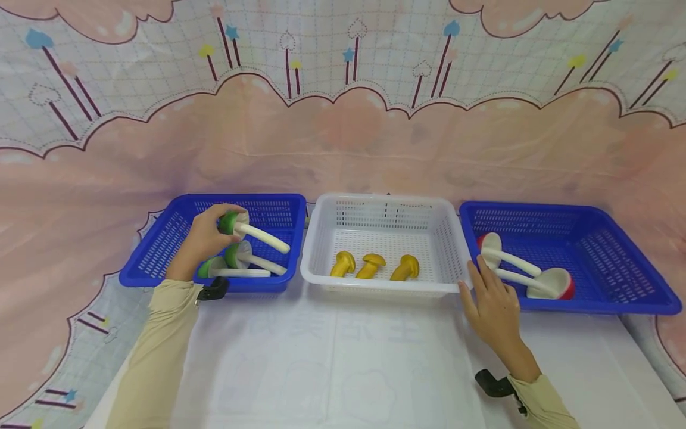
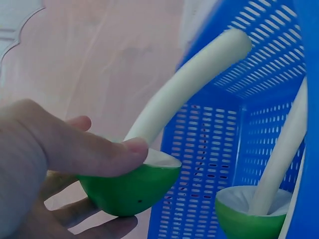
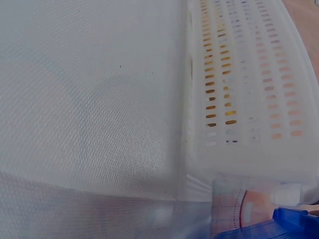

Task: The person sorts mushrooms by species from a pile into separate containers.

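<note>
My left hand (image 1: 205, 236) pinches a toy mushroom (image 1: 264, 236) with a green cap and a long white stem, above the left blue basket (image 1: 125, 277). In the left wrist view the thumb lies over the rim of the green cap (image 2: 132, 191), fingers beneath, and the stem slants up to the right. Two more green mushrooms (image 1: 243, 273) lie in that basket under the hand. My right hand (image 1: 495, 307) has its fingers extended at the near left corner of the right blue basket (image 1: 616, 305), beside two red-capped mushrooms (image 1: 554, 282) with white stems.
Between the blue baskets stands a white basket (image 1: 375, 286) holding three yellow mushrooms (image 1: 371, 266) near its front wall. All three baskets stand in a row on a white-covered table (image 1: 332, 357). A pink patterned cloth (image 1: 343, 149) hangs behind them.
</note>
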